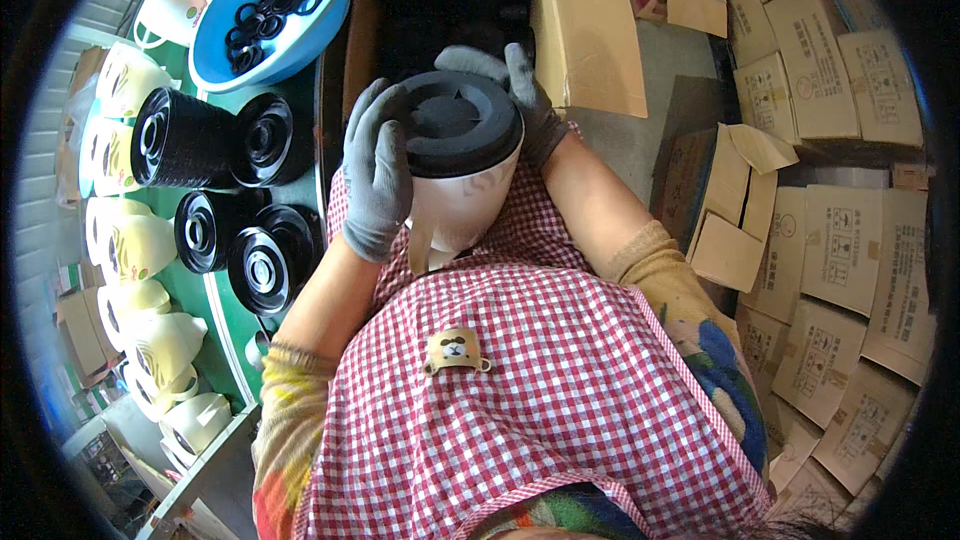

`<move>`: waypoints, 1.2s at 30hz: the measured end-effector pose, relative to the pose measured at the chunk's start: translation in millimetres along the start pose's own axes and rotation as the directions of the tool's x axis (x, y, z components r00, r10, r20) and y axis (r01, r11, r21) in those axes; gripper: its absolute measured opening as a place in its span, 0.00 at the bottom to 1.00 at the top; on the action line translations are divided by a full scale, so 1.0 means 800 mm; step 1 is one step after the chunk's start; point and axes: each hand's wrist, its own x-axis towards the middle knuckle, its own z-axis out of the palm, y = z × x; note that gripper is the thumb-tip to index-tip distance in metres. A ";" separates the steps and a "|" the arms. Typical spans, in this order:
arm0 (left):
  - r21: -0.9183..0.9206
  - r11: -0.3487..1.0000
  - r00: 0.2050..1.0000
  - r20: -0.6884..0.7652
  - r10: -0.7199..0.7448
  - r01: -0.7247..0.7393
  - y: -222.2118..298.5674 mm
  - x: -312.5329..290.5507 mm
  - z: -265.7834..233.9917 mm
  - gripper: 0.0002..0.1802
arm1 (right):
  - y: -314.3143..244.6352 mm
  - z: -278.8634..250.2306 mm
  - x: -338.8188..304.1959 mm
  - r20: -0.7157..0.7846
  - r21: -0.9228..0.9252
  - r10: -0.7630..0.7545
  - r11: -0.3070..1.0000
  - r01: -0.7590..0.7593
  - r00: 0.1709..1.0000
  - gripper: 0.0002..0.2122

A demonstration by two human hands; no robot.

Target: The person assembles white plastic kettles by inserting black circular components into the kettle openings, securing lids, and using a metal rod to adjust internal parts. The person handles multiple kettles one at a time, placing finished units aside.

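White and probably light, the jug (472, 202) is clasped by its lid (458, 122) between left hand (378, 170) and right hand (532, 105), upper centre. Its seemingly stiff, slippery sides are best cupped.

The jug (470, 202) is white; its lid (455, 120) is black. My left glove (380, 172) and right glove (535, 105), at the jug, are grey. Nearer me than the jug, my apron (530, 350) is checked red and white. Left of the jug: light-blue basin (298, 42), black rings (265, 22), green tabletop (238, 333), cream jugs (145, 243). Right of it: brown cartons (845, 245).
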 end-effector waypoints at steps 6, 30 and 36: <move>0.151 0.938 0.949 0.086 0.303 -0.313 0.033 0.008 -0.002 0.19 | 0.015 -0.037 0.044 0.361 0.145 -0.054 0.989 0.001 0.931 0.42; -0.550 0.816 0.912 0.404 0.077 0.175 -0.093 0.076 0.014 0.21 | -0.044 0.089 -0.103 0.449 -0.892 -0.529 -0.221 0.393 0.721 0.14; -0.860 0.422 0.906 0.101 -0.412 0.288 -0.102 0.077 -0.021 0.38 | -0.068 0.069 -0.084 0.280 -0.908 -0.551 0.116 0.404 0.786 0.30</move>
